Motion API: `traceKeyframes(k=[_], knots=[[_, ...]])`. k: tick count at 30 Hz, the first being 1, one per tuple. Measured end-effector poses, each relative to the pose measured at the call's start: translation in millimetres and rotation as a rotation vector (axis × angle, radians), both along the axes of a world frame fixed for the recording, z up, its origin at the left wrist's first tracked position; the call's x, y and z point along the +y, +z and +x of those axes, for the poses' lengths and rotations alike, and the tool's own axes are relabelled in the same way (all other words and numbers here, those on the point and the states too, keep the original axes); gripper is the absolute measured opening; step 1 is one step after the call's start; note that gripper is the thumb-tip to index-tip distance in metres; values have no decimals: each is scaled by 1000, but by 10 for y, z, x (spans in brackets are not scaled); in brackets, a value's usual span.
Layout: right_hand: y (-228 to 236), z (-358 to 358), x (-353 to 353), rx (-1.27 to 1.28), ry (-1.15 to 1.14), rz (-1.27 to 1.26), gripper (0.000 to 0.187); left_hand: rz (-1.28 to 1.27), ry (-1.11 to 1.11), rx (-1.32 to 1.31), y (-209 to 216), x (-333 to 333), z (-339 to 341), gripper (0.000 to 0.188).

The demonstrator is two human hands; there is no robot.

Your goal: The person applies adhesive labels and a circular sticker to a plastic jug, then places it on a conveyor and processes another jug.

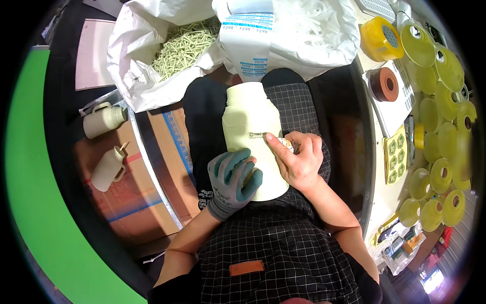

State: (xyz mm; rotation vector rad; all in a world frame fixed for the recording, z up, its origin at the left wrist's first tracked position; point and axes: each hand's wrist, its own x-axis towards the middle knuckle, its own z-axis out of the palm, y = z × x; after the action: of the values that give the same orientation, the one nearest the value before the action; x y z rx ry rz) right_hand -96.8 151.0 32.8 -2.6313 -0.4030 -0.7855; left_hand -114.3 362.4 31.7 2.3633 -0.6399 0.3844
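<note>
A pale yellow vacuum flask body (253, 114) lies across my lap, its narrower neck pointing away from me. Small dark print marks its upper side. My left hand (234, 177), in a grey and teal work glove, rests on the flask's lower left with its fingers curled against it. Bare, my right hand (302, 159) is at the flask's right side, its thumb pressing beside the print. Between that thumb and the curled fingers shows a small crinkled white-and-orange piece (287, 145); most of it is hidden.
White sacks ahead hold pale green sticks (185, 48) and translucent white plastic parts (316, 23). At right, a table carries a yellow tape roll (380, 39), a brown roll (384, 84), a sticker sheet (395, 154) and several yellow-green cups (440, 175). Two beige handled flasks (109, 169) lie over cardboard at left.
</note>
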Motion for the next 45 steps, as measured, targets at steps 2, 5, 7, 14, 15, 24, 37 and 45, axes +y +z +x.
traceKeyframes(k=[2,5,7,14,15,24,37,45], knots=[[2,4,22,0,-4,-23,54,-25,-10,-24,-77,22,0,46],[18,18,30,1,9,-45,54,-52,-24,-32,-120,41,12,49],[26,34,11,-6,28,-46,53,-66,-40,-23,-118,53,23,49],[-9,111,-100,4,82,-19,54,-34,-12,-73,-150,21,12,46],[-15,121,-110,7,90,-16,55,-33,-9,-81,-159,21,13,45],[18,141,-246,102,113,-48,55,107,-114,83,-12,-41,169,34],[-223,-71,-257,288,55,483,35,-154,-10,8,1,182,373,42],[152,-289,208,351,297,830,29,-325,-173,882,267,130,1781,42]])
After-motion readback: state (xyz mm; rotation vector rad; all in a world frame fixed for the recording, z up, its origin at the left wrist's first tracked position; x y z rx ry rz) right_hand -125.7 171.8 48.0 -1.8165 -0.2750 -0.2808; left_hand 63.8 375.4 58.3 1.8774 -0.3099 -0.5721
